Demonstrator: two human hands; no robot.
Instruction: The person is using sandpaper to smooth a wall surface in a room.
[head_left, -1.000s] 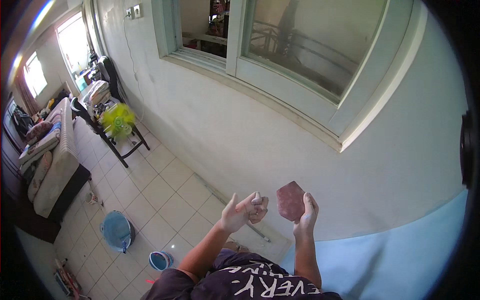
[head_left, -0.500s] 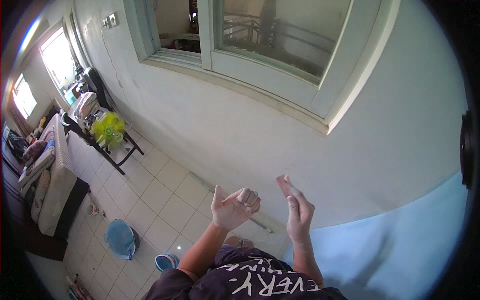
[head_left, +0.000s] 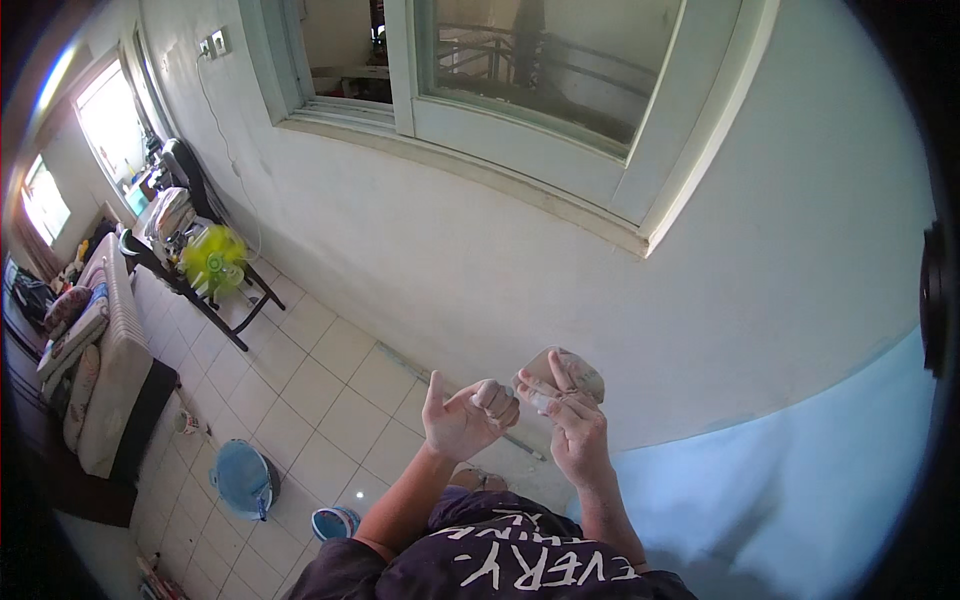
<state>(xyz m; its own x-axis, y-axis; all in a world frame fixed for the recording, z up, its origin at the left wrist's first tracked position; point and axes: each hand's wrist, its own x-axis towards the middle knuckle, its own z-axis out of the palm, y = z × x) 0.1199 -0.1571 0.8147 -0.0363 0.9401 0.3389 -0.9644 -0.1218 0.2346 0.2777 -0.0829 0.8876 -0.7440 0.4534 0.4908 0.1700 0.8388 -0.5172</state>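
White dust coats both of my hands. My right hand [head_left: 572,425] grips a flat, round-cornered piece of sandpaper [head_left: 590,372], grey-brown and dusty. Its fingers lie spread across the sheet's face, just in front of the wall. Beside it, to the left, my left hand [head_left: 467,418] has its fingers curled in and its thumb sticking up. Nothing shows in that hand, and it is apart from the sandpaper.
A pale wall [head_left: 450,250] with a white-framed window [head_left: 530,130] rises ahead; its lower right part is light blue [head_left: 740,500]. On the tiled floor stand a blue basin [head_left: 243,478], a small tub [head_left: 334,522], a chair and green fan [head_left: 213,260]. A mattress [head_left: 125,375] leans left.
My right hand has turned and shifted slightly left, so the sandpaper, edge-on before, now shows its broad face. My left hand keeps its curled pose.
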